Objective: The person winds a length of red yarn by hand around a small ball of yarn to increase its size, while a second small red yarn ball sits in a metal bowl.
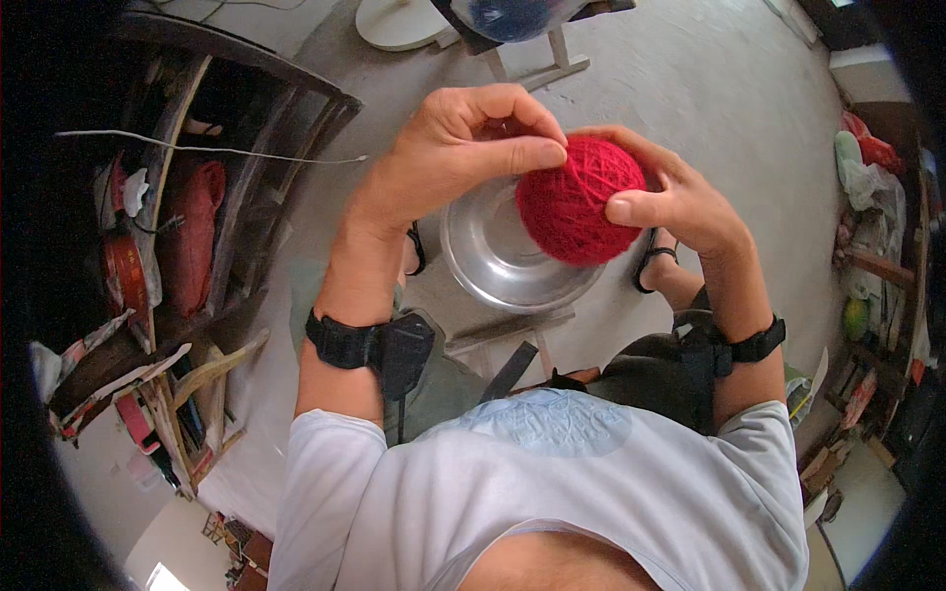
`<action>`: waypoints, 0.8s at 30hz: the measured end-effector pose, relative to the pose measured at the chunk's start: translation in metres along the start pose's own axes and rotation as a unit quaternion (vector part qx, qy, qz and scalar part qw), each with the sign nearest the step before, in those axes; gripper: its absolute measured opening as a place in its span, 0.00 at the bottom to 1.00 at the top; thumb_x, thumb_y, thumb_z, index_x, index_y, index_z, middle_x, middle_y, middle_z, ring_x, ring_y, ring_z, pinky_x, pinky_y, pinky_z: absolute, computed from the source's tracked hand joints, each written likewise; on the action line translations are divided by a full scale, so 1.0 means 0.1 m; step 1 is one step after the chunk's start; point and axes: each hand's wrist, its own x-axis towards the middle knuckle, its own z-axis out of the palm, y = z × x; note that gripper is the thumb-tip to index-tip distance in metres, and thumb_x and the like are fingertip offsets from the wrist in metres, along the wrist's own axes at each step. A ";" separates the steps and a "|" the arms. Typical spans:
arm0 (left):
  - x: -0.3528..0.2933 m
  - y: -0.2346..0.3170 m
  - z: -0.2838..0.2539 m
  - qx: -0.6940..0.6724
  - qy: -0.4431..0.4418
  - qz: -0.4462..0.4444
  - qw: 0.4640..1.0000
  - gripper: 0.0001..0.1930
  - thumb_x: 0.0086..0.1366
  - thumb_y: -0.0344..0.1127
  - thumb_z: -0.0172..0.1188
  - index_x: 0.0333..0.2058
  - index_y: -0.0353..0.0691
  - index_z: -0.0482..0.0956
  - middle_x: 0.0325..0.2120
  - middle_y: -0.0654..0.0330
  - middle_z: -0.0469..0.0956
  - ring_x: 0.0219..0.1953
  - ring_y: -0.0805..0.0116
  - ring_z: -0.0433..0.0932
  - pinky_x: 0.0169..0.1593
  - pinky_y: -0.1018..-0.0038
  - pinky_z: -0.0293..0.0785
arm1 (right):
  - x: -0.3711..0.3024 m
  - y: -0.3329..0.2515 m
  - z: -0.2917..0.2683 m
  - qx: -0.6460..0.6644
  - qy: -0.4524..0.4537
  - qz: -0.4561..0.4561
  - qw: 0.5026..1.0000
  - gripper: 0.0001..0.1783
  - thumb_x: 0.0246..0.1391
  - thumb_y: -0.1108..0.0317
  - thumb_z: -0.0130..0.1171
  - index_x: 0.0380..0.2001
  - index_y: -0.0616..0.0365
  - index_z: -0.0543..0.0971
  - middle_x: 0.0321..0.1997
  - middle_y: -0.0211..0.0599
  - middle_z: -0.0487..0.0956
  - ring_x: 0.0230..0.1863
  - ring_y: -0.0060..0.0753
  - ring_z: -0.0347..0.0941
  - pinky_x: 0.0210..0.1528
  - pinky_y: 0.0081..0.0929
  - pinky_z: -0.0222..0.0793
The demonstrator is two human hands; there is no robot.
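A round ball of red yarn (581, 212) is held up in front of me, with strands crossing over its surface. My right hand (685, 202) grips it from the right, thumb on the near side and fingers curled over the top. At the ball's upper left edge my left hand (468, 138) is closed in a pinch, thumb and forefinger pressed together on the red yarn. The other left fingers are folded behind. Beneath the ball, a shiny metal basin (473, 261) is partly hidden by it.
The basin sits low between my feet, by a wooden stool (507, 330). A dark wooden shelf (286, 94) with bags stands at the left; a cluttered rack (882, 266) lines the right. Ahead are a round white base (394, 25) and a small stand (542, 74) bearing something blue.
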 end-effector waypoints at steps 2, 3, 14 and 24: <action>0.01 -0.02 -0.01 0.020 0.013 0.016 1.000 0.05 0.64 0.29 0.62 0.38 0.37 0.81 0.31 0.67 0.78 0.34 0.80 0.76 0.41 0.82 0.73 | -0.02 -0.05 -0.01 0.023 -0.025 -0.003 0.999 0.49 0.37 0.45 0.75 0.59 0.62 0.69 0.54 0.43 0.76 0.56 0.37 0.72 0.61 0.33 0.67; 0.01 -0.03 -0.02 0.018 0.017 0.007 1.000 0.06 0.65 0.31 0.62 0.38 0.37 0.81 0.31 0.66 0.79 0.34 0.79 0.76 0.41 0.82 0.73 | -0.02 -0.06 -0.02 0.046 -0.051 -0.005 0.998 0.52 0.36 0.42 0.74 0.60 0.63 0.69 0.55 0.44 0.75 0.57 0.38 0.72 0.61 0.34 0.67; 0.08 -0.16 0.18 0.006 -0.041 -0.112 0.993 0.09 0.66 0.34 0.60 0.40 0.35 0.83 0.27 0.65 0.82 0.29 0.81 0.78 0.29 0.83 0.70 | 0.07 -0.08 -0.09 0.224 0.177 -0.214 0.934 0.43 0.53 0.47 0.63 0.61 0.67 0.62 0.57 0.51 0.73 0.60 0.45 0.71 0.63 0.38 0.67; 0.01 0.10 0.10 0.022 -0.171 -0.175 0.969 0.08 0.63 0.32 0.64 0.37 0.36 0.84 0.28 0.65 0.82 0.31 0.82 0.77 0.33 0.84 0.71 | 0.10 0.12 -0.07 -0.200 0.255 -0.189 0.927 0.40 0.40 0.56 0.76 0.55 0.59 0.71 0.48 0.47 0.78 0.51 0.40 0.77 0.53 0.33 0.75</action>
